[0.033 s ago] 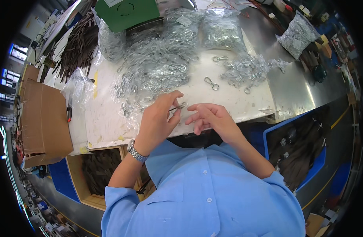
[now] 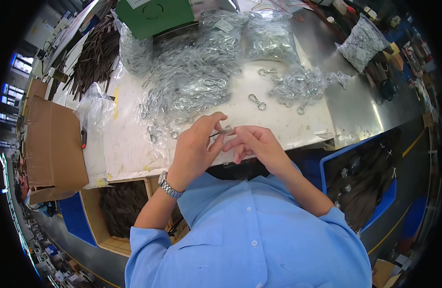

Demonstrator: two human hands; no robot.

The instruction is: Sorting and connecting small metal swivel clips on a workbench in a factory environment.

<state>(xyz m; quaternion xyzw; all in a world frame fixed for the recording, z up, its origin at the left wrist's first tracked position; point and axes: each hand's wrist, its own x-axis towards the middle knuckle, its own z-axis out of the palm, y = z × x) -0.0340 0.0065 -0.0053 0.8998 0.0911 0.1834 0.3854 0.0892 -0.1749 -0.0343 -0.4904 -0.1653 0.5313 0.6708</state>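
My left hand (image 2: pixel 196 146) pinches a small metal snap hook (image 2: pixel 226 129) between thumb and fingers, just above the near edge of the table. My right hand (image 2: pixel 262 146) is beside it, its forefinger tip at the far end of the snap hook. The other fingers of that hand are loosely bent and apart. Part of the snap hook is hidden behind my left fingers. Ahead on the white tabletop lies a single snap hook (image 2: pixel 257 102). Beyond my left hand spreads a large heap of snap hooks (image 2: pixel 192 72), many in clear plastic.
A smaller pile of wrapped hooks (image 2: pixel 298 86) lies to the right. At the back stand a green box (image 2: pixel 156 17) and a filled plastic bag (image 2: pixel 271 38). A cardboard box (image 2: pixel 55 144) is at left; dark strips (image 2: pixel 93 57) lie behind it. A blue bin (image 2: pixel 323 175) stands below right.
My left hand has moved slightly right with the snap hook. My right forefinger, a little apart from the hook before, now meets its end.
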